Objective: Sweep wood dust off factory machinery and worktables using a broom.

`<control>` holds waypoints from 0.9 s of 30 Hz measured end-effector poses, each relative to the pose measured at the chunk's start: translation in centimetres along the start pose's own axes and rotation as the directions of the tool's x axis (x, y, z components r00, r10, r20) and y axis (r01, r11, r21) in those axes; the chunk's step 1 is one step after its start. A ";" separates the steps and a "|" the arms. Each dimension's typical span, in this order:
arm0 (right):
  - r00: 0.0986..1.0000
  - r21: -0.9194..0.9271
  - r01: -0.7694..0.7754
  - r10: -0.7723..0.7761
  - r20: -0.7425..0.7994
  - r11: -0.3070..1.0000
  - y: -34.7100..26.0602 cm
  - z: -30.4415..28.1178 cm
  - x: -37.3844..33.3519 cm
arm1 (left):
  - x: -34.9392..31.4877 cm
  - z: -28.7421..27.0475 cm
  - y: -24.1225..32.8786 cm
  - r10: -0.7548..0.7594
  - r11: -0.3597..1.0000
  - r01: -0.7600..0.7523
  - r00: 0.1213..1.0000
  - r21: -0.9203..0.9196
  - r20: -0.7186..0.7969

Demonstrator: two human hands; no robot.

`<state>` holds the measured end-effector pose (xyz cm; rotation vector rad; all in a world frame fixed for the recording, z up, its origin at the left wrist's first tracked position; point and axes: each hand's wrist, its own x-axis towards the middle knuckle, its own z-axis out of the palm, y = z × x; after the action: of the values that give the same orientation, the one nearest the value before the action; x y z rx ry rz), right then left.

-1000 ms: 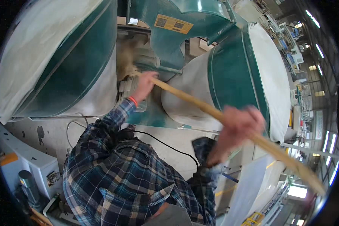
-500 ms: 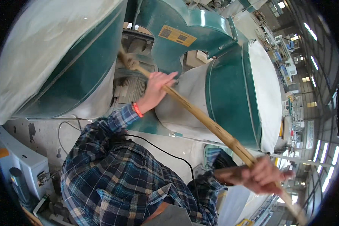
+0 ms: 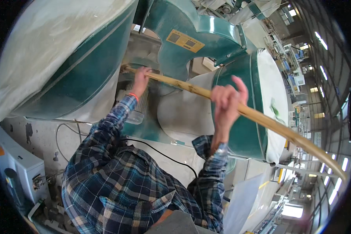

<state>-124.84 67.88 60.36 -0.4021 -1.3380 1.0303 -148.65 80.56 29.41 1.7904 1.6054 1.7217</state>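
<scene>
A long tan bamboo pole slants across the view, from the gap between two green drums to the right edge. Its far left end lies among the machine parts, hard to make out. My left hand is closed around the pole near that end, above the ribbed motor. My right hand grips the middle of the pole in front of the right green drum, one finger sticking up.
At left stands the large green drum with a whitish cloth bag over it. A green curved duct bridges the back. A black cable runs past my chest. A grey-white machine stands at lower left.
My right hand has moved up and left along with the pole, which now lies flatter. My left hand has shifted left toward the pole's far end.
</scene>
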 end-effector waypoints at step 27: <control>0.913 -0.210 0.248 -0.301 -0.275 0.946 -11.9 -6.9 -17.8 | -5.2 4.7 15.7 0.317 0.942 -0.255 0.892 -0.220 0.323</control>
<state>-112.23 49.56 57.06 -0.4649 -1.1665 0.5919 -135.06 72.80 36.40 2.1800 1.0560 1.4730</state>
